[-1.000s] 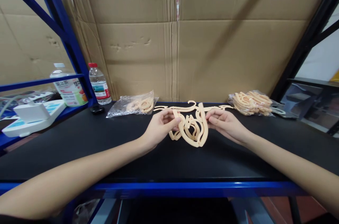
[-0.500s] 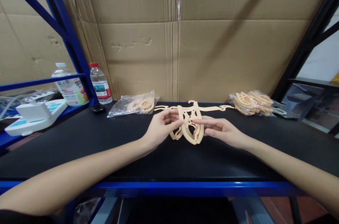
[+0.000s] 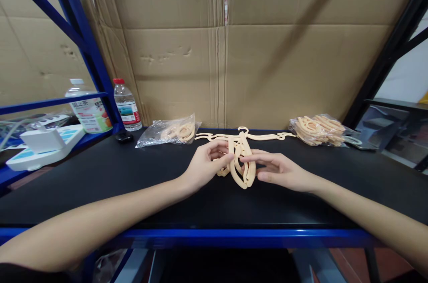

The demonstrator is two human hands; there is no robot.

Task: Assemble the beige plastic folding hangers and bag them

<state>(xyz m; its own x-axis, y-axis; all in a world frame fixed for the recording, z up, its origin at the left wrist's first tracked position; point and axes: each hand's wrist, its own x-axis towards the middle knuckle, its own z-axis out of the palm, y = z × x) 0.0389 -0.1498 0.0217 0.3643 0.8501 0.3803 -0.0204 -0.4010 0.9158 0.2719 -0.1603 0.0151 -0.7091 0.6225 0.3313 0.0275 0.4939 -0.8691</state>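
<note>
Between my hands is a folded beige plastic clothes hanger (image 3: 236,177), its curved arms hanging downward above the black tabletop. My left hand (image 3: 209,161) grips it from the left, thumb in front and fingers behind. From the right, my right hand (image 3: 279,169) has its fingers on the hanger's other arm, thumb below. Another folded beige piece shows partly behind, close to my left fingers; whether it belongs to the same hanger I cannot tell. Just beyond, an unfolded beige hanger (image 3: 264,137) lies spread across the table, its middle partly hidden.
A plastic bag (image 3: 150,135) with beige hangers lies back left, another bag of hangers (image 3: 317,130) back right. Bottles, including a red-capped water bottle (image 3: 125,107), and a white power strip (image 3: 50,151) stand left. Cardboard (image 3: 177,60) walls the back.
The folded hanger's two arms have come closer together, and its lower end has dropped slightly. My left hand has shifted a little to the right and down.
</note>
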